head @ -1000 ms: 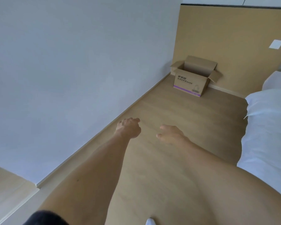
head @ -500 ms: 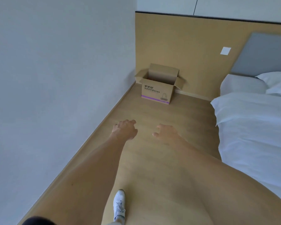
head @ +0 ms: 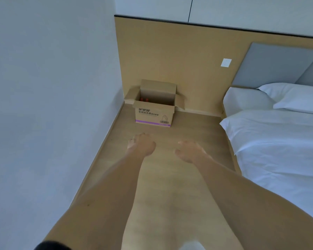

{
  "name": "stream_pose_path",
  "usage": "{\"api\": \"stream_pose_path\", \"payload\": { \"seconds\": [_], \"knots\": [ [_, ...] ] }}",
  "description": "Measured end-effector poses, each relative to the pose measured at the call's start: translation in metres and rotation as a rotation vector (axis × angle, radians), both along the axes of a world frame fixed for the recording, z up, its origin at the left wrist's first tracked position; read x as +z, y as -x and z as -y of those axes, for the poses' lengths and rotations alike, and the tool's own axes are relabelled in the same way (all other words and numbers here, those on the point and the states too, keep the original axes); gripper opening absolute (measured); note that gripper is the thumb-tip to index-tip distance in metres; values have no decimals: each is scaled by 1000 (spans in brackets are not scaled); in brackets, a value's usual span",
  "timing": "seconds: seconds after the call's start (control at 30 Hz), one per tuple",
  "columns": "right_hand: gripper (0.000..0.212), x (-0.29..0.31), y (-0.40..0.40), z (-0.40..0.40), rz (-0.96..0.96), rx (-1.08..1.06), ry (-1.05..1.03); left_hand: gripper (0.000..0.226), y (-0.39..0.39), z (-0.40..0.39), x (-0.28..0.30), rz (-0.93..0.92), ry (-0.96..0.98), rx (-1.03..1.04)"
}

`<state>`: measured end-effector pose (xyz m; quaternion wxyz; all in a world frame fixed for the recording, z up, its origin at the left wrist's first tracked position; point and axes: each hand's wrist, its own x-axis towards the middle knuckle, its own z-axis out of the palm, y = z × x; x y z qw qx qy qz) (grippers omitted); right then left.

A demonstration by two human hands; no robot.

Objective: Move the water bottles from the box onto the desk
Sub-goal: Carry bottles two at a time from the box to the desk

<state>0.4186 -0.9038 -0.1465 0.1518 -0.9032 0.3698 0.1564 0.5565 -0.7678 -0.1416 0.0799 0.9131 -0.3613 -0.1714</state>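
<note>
Cardboard box (head: 154, 112): flaps open, in floor corner, bed (head: 278, 141) well right. Red bottle caps (head: 144, 100), possibly two, at inner left. Left hand (head: 141, 145), right hand (head: 189, 152): near its front, loosely curled, empty.

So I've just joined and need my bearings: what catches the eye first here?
Two bare forearms reach forward over the wood floor, left hand and right hand both empty. Ahead, an open cardboard box sits in the corner, with red bottle caps peeking inside. A white-sheeted bed fills the right side.
</note>
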Motion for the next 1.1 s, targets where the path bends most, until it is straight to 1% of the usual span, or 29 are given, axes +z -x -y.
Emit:
{"api": "stream_pose_path", "payload": {
  "seconds": [0.23, 0.33, 0.43, 0.6, 0.77, 0.87, 0.93, 1.0, 1.07, 1.1],
  "knots": [
    [55, -11, -93, 59, 34, -43, -18, 41, -91, 66, -9, 5, -15, -23],
    [56, -17, -143, 97, 49, -34, -43, 40, -139, 105, -12, 20, -23, -28],
    [54, -18, -198, 139, 108, -44, -78, 42, -189, 144, -13, 24, -22, -26],
    [48, -11, -276, 206, 141, -30, -95, 30, -270, 213, -5, 32, -13, 11],
    [43, -10, -332, 263, 55, 8, -68, 39, -322, 272, -5, 8, -25, 21],
    [43, -12, -361, 296, 34, -26, -88, 41, -353, 304, -11, -24, -44, 11],
    [46, -15, -380, 318, 60, -75, -105, 42, -374, 326, -15, -18, -48, 2],
    [51, -19, -398, 340, 94, -129, -125, 36, -396, 349, -19, 8, -55, -42],
    [50, -24, -415, 363, 64, -123, -120, 30, -419, 374, -26, 13, -60, -92],
    [49, -26, -424, 376, 53, -125, -107, 31, -432, 387, -30, 3, -57, -108]
  ]
}}
